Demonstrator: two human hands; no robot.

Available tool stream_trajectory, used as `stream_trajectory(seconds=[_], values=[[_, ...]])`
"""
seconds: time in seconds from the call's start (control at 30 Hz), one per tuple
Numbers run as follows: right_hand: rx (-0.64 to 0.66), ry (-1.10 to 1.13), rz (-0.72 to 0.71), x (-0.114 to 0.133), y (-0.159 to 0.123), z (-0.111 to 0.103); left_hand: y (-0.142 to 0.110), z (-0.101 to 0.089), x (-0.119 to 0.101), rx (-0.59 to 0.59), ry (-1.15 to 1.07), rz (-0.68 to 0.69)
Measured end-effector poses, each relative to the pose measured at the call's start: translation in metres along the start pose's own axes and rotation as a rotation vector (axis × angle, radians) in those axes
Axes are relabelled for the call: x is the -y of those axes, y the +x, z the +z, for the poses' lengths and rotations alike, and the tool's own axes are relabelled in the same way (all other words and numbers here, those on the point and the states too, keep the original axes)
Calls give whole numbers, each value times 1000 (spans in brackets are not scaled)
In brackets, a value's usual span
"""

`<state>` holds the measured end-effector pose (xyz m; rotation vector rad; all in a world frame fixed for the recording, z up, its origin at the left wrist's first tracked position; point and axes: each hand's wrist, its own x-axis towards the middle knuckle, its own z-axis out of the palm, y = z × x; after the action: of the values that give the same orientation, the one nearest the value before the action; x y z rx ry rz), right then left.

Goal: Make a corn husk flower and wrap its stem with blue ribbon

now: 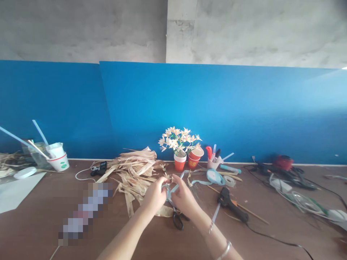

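Note:
My left hand [155,193] and my right hand [184,196] meet over the middle of the table, both closed with the fingertips pinched. Between them shows a pale blue strip [169,194], partly hidden by the fingers; its details are too blurred to tell. Below the hands lie scissors [178,220] with black handles. Left of my left hand spreads a heap of dried husks [135,164]. A roll of light blue ribbon [215,177] lies to the right of my right hand, beside a roll of clear tape [230,181].
Beige flowers [177,139] stand in stacked paper cups [179,162], next to a red cup [193,162] and a pen cup [213,164]. A black glue gun [230,204] with a cord lies right. Cables [295,198] lie far right, a white cup [59,161] far left. A blue panel [217,108] stands behind.

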<state>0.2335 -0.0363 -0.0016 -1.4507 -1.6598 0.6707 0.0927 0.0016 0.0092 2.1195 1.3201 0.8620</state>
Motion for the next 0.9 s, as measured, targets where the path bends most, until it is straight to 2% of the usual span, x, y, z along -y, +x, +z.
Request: stream_trajectory(seconds=[0.03,0.1,0.17,0.23,0.37,0.6,0.9], values=[[-12,-188,33,0,-2,-1,1,-2,3,-8,17,-20],[117,-532,143,5,-10,-5,3,-8,9,-15,40,-56],[264,-703,219,12,-19,-9,7,-12,13,-9,45,-81],[306,-765,259,18,-25,-9,11,-15,16,1,32,-97],[292,-809,303,18,-28,-8,17,-18,21,20,23,-135],[221,-790,262,-6,-29,-23,24,-28,34,-16,90,-237],[112,-504,157,-26,-31,-42,28,-36,47,-134,96,-279]])
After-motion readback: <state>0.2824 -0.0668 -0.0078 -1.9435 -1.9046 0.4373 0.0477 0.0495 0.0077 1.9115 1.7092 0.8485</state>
